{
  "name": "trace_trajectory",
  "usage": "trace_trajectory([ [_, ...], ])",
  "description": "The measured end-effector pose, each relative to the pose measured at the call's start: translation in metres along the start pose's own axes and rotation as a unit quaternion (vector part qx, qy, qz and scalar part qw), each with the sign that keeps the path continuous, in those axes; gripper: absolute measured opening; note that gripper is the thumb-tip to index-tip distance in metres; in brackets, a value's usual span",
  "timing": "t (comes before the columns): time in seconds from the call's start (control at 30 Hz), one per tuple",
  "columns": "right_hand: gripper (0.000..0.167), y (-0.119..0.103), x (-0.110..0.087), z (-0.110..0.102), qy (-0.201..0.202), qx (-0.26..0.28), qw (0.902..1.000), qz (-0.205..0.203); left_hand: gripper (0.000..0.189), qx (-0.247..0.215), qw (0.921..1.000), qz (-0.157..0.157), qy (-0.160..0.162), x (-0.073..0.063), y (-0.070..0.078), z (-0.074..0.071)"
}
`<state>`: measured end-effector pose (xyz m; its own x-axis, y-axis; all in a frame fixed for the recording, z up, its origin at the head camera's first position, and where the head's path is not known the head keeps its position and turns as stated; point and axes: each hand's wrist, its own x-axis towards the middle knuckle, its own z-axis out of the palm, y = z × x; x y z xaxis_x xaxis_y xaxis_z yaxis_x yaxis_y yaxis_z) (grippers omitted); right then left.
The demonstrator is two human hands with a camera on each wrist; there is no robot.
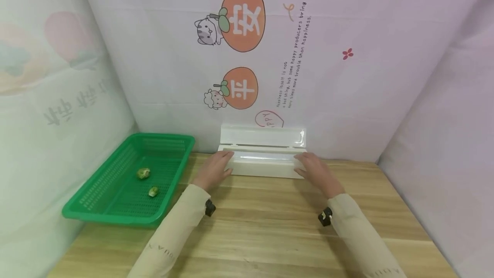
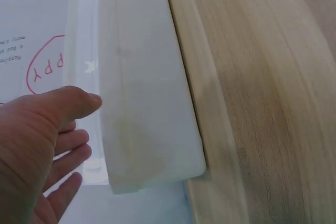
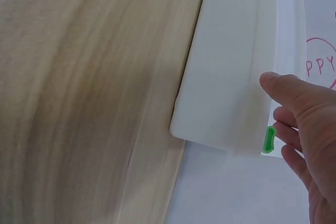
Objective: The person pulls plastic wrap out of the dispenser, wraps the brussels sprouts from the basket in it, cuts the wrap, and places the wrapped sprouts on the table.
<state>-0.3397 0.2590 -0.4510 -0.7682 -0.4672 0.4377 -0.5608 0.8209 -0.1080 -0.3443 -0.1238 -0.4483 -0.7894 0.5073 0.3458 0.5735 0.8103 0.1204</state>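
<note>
A long white cling film dispenser [image 1: 266, 170] sits on the wooden table against the back wall, its lid [image 1: 262, 135] raised. A shiny clear strip, apparently the film roll [image 1: 266, 156], lies inside. My left hand [image 1: 216, 168] is at the dispenser's left end, thumb by the front edge and fingers loosely bent near the lid. My right hand [image 1: 315, 173] mirrors it at the right end. Each wrist view shows a gap between thumb and fingers; whether the thumbs touch the edge is hard to tell. A small green piece [image 3: 269, 140] shows beside the right fingers.
To the left stands a green plastic basket [image 1: 108, 218] holding two small green-yellow vegetables, one farther back [image 1: 143, 173] and one nearer [image 1: 153, 191]. Printed white cloth [image 1: 308, 76] walls in the table [image 1: 266, 231] at the back and both sides.
</note>
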Motion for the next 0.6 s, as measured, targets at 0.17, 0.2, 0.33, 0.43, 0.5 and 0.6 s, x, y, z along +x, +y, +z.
trace_trajectory([
  [0.17,0.033,0.005,0.005,0.000,-0.009,0.000,0.9999,-0.013,0.045,-0.002,0.9998,0.016,-0.007,0.009,-0.006,0.004],
  [0.2,0.031,0.005,0.006,0.000,-0.011,0.002,0.9998,-0.014,0.043,0.004,0.9998,0.021,-0.005,0.010,-0.008,0.005],
  [0.33,0.023,0.007,0.008,0.003,-0.015,0.016,0.9996,-0.017,0.035,0.023,0.9986,0.047,0.013,0.013,-0.016,0.012],
  [0.43,0.019,0.007,0.009,0.002,-0.023,0.022,0.9994,-0.017,0.029,0.022,0.9974,0.064,0.024,0.015,-0.019,0.014],
  [0.5,0.018,0.008,0.009,0.002,-0.029,0.023,0.9992,-0.014,0.025,0.017,0.9967,0.074,0.029,0.017,-0.020,0.014],
  [0.6,0.016,0.009,0.012,0.001,-0.035,0.028,0.9989,-0.010,0.018,0.016,0.9958,0.084,0.031,0.018,-0.021,0.013],
])
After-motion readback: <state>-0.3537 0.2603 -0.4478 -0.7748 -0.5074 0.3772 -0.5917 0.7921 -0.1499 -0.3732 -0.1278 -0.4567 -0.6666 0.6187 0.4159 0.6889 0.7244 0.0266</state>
